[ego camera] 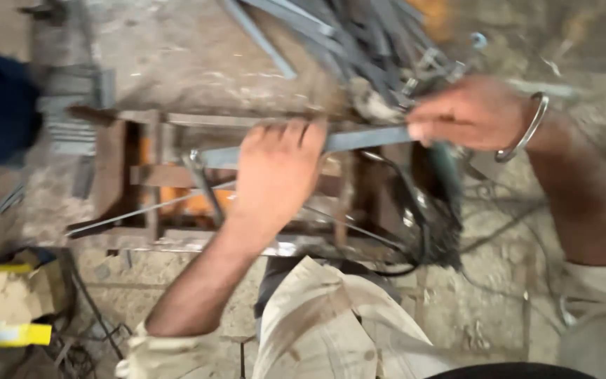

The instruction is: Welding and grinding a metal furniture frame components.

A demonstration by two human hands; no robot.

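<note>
Left hand [275, 172] flat on the grey metal strip [359, 139], mid frame, on the rusty frame [142, 175]. Right hand [468, 112] closed on its end. Blurry. Could slip, cut fingers, or catch on the black cord [415, 231] below.

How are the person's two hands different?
The left hand lies flat on the long grey metal strip, fingers spread, while the right hand is curled shut around the strip's end. The right wrist wears a metal bangle; the left wrist is bare. Both touch the same strip.
</note>
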